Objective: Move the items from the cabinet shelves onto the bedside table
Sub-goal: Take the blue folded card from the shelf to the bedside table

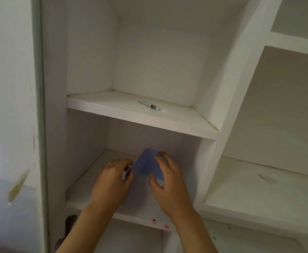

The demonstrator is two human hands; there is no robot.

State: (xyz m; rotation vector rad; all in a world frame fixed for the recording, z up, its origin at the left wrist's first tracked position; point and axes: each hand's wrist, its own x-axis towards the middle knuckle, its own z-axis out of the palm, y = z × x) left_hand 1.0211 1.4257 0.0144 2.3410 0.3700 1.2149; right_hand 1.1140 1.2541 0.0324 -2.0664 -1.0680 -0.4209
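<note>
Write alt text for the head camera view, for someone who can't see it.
Both hands reach into a white cabinet and take hold of a blue box on the lower shelf, the left hand at its left edge and the right hand at its right. A white pen-like item lies on the upper shelf.

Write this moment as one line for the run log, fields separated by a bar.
left hand and right hand: both grip blue flat packet | place: lower shelf | upper shelf: syringe-like tube untouched
</note>
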